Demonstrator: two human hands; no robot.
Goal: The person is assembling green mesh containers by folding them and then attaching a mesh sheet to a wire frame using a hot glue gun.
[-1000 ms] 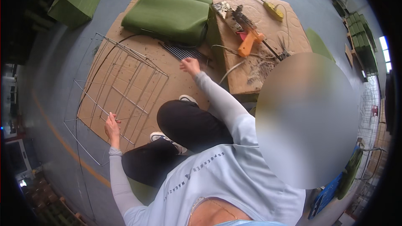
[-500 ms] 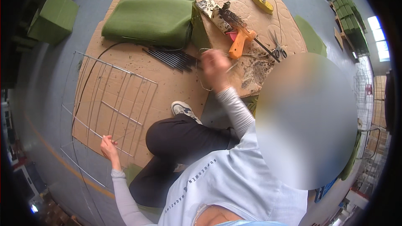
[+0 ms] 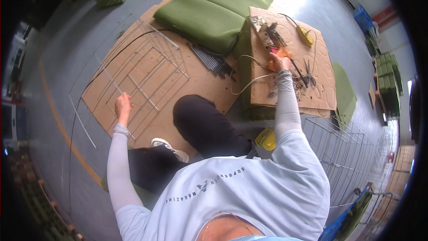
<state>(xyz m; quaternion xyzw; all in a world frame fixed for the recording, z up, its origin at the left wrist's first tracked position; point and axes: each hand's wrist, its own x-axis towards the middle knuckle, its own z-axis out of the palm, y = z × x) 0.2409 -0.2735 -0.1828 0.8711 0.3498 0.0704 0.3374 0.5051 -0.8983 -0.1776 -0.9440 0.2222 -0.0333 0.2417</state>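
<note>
My left hand (image 3: 123, 105) is closed on a bar of a wire frame (image 3: 143, 92), an open cage of thin metal rods that stands on the cardboard at the left. My right hand (image 3: 281, 64) is at the box on the right, its fingers round an orange glue gun (image 3: 285, 53). A black rod (image 3: 298, 72) sticks out of the back of the gun. The gun's front end lies among dark, glue-stained scraps (image 3: 269, 33). Beside my right hand are scissors (image 3: 309, 76) with dark handles.
Black glue sticks (image 3: 213, 62) lie in a bundle on the cardboard sheet (image 3: 200, 85). Behind them is a green padded cushion (image 3: 214, 13). A yellow power strip (image 3: 305, 36) with a cord rests on the cardboard-topped box (image 3: 321, 93). More wire frames (image 3: 339, 147) stand at the right.
My right hand has moved right, from above the box's near left corner onto the glue gun. My left hand stays on the wire frame. The whole view has shifted and turned.
</note>
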